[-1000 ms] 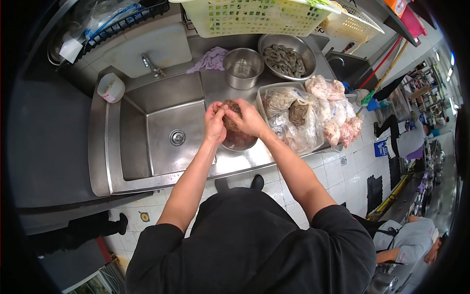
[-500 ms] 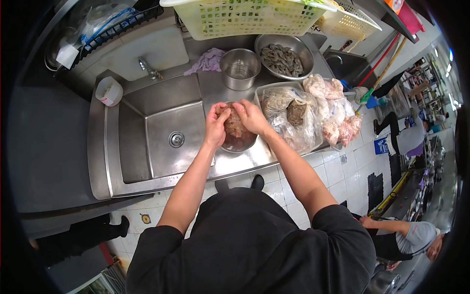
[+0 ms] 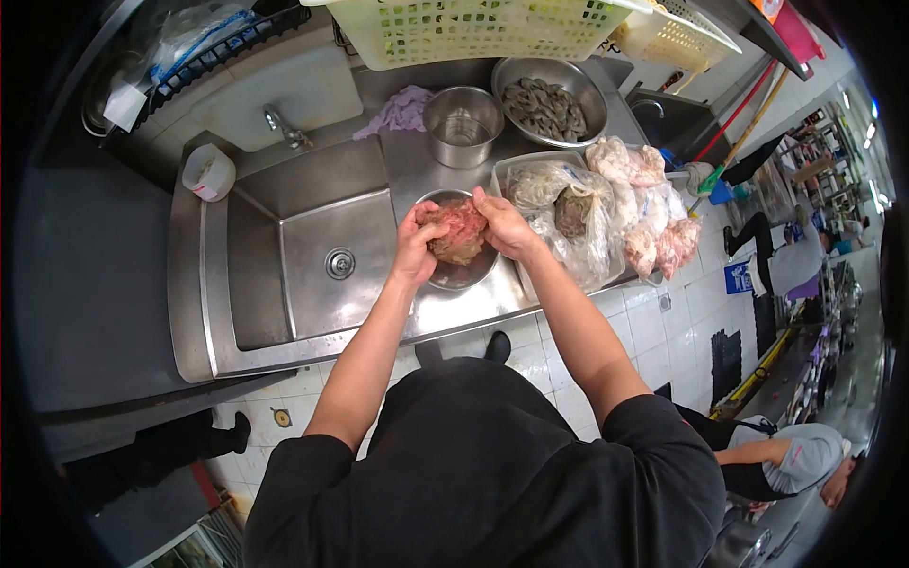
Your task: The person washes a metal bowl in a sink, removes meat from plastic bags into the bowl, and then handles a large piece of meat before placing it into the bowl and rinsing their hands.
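Note:
Between my hands is a lump of reddish raw meat (image 3: 459, 232), held over a round metal bowl (image 3: 467, 276). My left hand (image 3: 415, 243) curls around the lump's left side. My right hand (image 3: 504, 225) grips its upper right edge, thumb and fingers pinched on it. The bowl stands on the steel counter just right of the sink, with some liquid or meat low inside it. Right of the bowl, close to my right hand, a clear plastic tub (image 3: 516, 170) holds bagged food.
A steel sink (image 3: 322, 275) lies to the left. Behind the bowl are an empty-looking metal pot (image 3: 464, 128), a purple cloth (image 3: 398, 109) and a bowl of shrimp (image 3: 544, 109). Bags of pale meat (image 3: 653, 213) sit at right. A yellow basket (image 3: 473, 38) hangs over the back.
The meat lump has been lifted and turned, showing a redder side. My right hand has shifted right and slightly down; my left hand stays around its left side.

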Motion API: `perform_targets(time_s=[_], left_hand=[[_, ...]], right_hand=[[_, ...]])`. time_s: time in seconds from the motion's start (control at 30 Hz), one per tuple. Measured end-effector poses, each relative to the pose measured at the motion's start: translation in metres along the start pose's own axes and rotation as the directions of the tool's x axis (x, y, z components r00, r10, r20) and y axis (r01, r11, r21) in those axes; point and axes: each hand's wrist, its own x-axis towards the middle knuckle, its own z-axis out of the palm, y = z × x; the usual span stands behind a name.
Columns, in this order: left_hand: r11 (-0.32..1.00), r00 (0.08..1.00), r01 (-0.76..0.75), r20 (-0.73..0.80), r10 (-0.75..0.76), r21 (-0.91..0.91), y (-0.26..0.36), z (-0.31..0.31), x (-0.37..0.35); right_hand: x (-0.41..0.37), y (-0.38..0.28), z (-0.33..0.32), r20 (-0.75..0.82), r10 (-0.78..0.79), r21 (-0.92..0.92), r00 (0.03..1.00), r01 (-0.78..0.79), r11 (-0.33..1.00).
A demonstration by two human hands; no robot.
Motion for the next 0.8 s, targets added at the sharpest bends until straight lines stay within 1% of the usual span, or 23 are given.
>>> perform_targets(time_s=[0.03,0.07,0.1,0.13,0.17,0.2,0.23,0.27,0.3,0.33,0.37,0.4,0.43,0.47,0.5,0.53,0.57,0.6,0.63,0.67,0.73,0.77,0.8], left_hand=[[1.000,1.000,0.002,-0.001,-0.002,-0.001,0.002,0.000,-0.001],[0.998,0.999,0.048,-0.001,-0.048,-0.046,0.004,0.001,-0.002],[0.991,0.996,0.093,0.001,-0.094,-0.092,0.007,0.001,-0.002],[0.992,0.996,0.092,0.000,-0.092,-0.091,0.007,0.000,-0.001],[0.995,0.994,0.098,-0.041,-0.099,-0.008,0.007,-0.002,0.001],[0.991,0.991,0.108,-0.083,-0.102,0.075,0.007,-0.004,0.003],[0.991,0.991,0.108,-0.083,-0.102,0.076,0.007,-0.006,0.005],[0.972,0.995,0.094,-0.054,-0.084,0.216,0.009,-0.007,0.006],[0.933,0.997,0.074,-0.023,-0.070,0.352,0.011,-0.007,0.006],[0.933,0.997,0.074,-0.023,-0.070,0.352,0.012,-0.007,0.006],[0.888,0.998,0.058,-0.007,-0.061,0.455,0.014,-0.005,0.005],[0.833,0.999,0.039,0.010,-0.053,0.552,0.015,-0.003,0.005],[0.832,0.998,0.039,0.011,-0.054,0.553,0.016,-0.001,0.004],[0.750,0.999,0.011,0.027,-0.039,0.662,0.020,0.004,0.002],[0.652,0.999,-0.018,0.045,-0.025,0.758,0.023,0.008,0.001],[0.652,0.999,-0.018,0.045,-0.025,0.758,0.025,0.008,0.000],[0.693,0.996,0.003,0.057,-0.064,0.721,0.026,0.006,0.000],[0.731,0.992,0.026,0.071,-0.102,0.682,0.026,0.005,0.000],[0.730,0.992,0.026,0.071,-0.102,0.683,0.025,0.005,0.000],[0.761,0.990,0.025,0.090,-0.110,0.649,0.024,0.005,0.000],[0.789,0.987,0.029,0.107,-0.120,0.614,0.020,0.007,-0.001],[0.818,0.989,0.031,0.103,-0.110,0.574,0.017,0.007,0.000],[0.846,0.990,0.031,0.101,-0.100,0.532,0.013,0.007,0.002]], right_hand=[[-0.004,-0.001,0.003,0.027,-0.012,0.123,1.000,0.009,0.992],[-0.009,-0.005,0.004,0.027,-0.011,0.123,1.000,0.008,0.992],[-0.015,-0.010,0.004,0.098,-0.039,0.092,0.994,0.030,0.995],[-0.018,-0.012,0.003,0.171,-0.064,0.062,0.983,0.054,0.997],[-0.017,-0.012,0.003,0.172,-0.064,0.062,0.983,0.054,0.997],[-0.017,-0.011,0.002,0.166,-0.101,-0.102,0.981,0.119,0.988],[-0.016,-0.011,0.002,0.165,-0.138,-0.263,0.977,0.178,0.948],[-0.016,-0.010,0.003,0.165,-0.138,-0.263,0.977,0.178,0.948],[-0.016,-0.008,0.006,0.137,-0.236,-0.483,0.962,0.273,0.832],[-0.016,-0.007,0.010,0.133,-0.336,-0.675,0.932,0.334,0.658],[-0.016,-0.006,0.013,0.133,-0.338,-0.675,0.932,0.335,0.657],[-0.018,-0.004,0.016,0.080,-0.349,-0.715,0.934,0.298,0.633],[-0.020,-0.003,0.020,0.027,-0.362,-0.751,0.932,0.258,0.608],[-0.022,-0.001,0.023,0.027,-0.363,-0.751,0.931,0.259,0.608],[-0.025,0.000,0.026,0.002,-0.392,-0.694,0.920,0.283,0.662],[-0.028,0.001,0.028,-0.025,-0.417,-0.634,0.909,0.308,0.710],[-0.027,0.006,0.027,-0.025,-0.417,-0.634,0.909,0.309,0.709],[-0.025,0.012,0.025,-0.038,-0.430,-0.572,0.902,0.334,0.750],[-0.023,0.017,0.022,-0.052,-0.442,-0.506,0.895,0.358,0.784],[-0.023,0.017,0.023,-0.052,-0.442,-0.506,0.896,0.358,0.785],[-0.025,0.018,0.024,-0.009,-0.506,-0.640,0.863,0.384,0.666],[-0.028,0.015,0.028,-0.013,-0.507,-0.639,0.862,0.382,0.667],[-0.030,0.012,0.033,0.001,-0.564,-0.726,0.826,0.388,0.567]])
